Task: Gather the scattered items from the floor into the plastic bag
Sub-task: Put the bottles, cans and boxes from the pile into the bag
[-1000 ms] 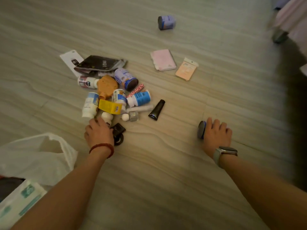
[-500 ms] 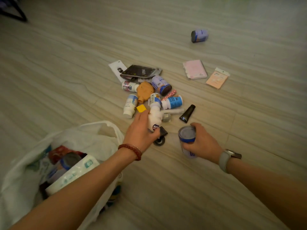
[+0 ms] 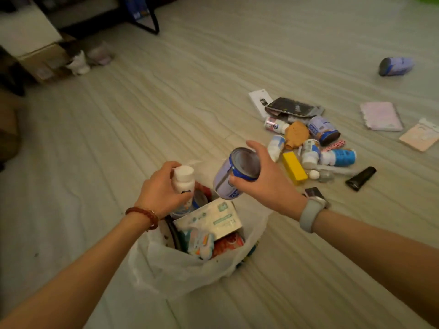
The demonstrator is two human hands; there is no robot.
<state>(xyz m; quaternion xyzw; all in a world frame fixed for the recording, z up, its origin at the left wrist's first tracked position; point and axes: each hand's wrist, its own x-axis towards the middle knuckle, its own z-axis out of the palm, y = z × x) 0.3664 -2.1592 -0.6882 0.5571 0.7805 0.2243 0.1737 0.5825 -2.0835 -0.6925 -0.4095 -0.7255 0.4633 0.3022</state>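
Pale wood-grain flooring (image 3: 213, 96) with long wavy streaks runs across the room, dim and matte. Over the open mouth of a thin, crinkled white plastic bag (image 3: 171, 269), the left hand (image 3: 159, 191) curls its fingers round a smooth white plastic bottle (image 3: 183, 184) with a flat round cap, held upright directly above the bag's contents. Just beside it, the right hand (image 3: 266, 184) wraps round a cylindrical can (image 3: 234, 173) with a blue rim and pale lilac label, tilted so its round end faces the camera, also above the bag. Beneath both grips, inside the bag, lie a flat pale packet with green print (image 3: 213, 219), a glossy red wrapper (image 3: 228, 243) and a colourful soft pouch (image 3: 200, 243). Beyond the right hand, well apart from the bag, the remaining pile sits on the floor: a yellow rectangular box (image 3: 294, 168), a white bottle with a blue label (image 3: 339, 157), a black tube (image 3: 361, 178), a dark glossy sachet (image 3: 293, 106), and farther off a pink pad (image 3: 381, 116) and a second lilac can (image 3: 395, 65) on its side.
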